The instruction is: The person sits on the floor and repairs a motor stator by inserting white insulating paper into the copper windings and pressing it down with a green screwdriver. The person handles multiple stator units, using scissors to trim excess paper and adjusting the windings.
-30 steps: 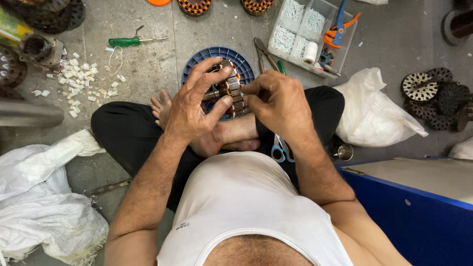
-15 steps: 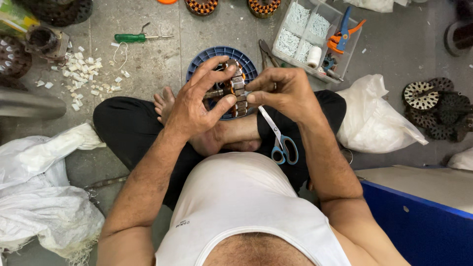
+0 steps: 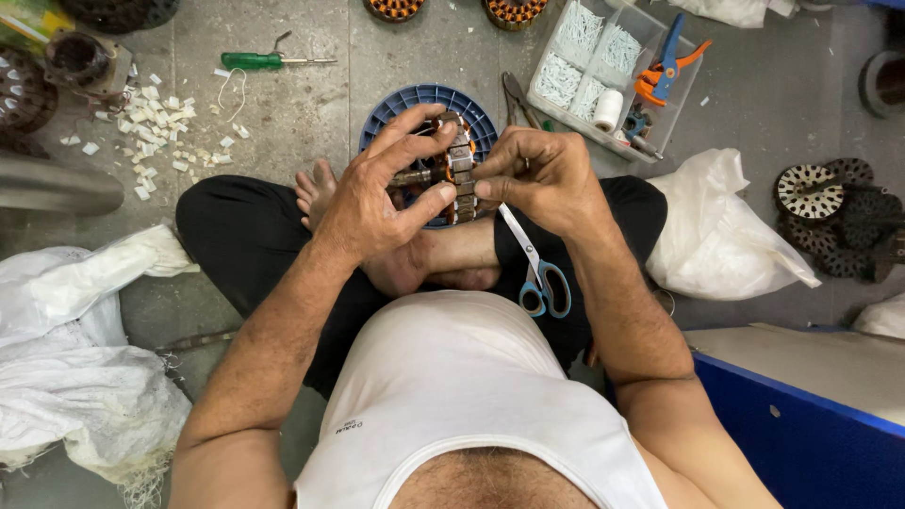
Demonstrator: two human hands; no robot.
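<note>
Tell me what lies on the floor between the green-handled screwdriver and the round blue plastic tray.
In the head view, the grey concrete floor between the green-handled screwdriver and the round blue plastic tray is bare; the scattered white scraps lie left of it.

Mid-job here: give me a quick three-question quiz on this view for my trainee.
1. True or false: the scissors hang from the right hand.
2. Which lies nearer the scattered white bits: A, green screwdriver; B, orange-and-blue cutter?
3. What do both hands hold over the blue round tray?

Key: 1 true. 2 A. 3 A wound motor core, held between left hand and right hand.
</note>
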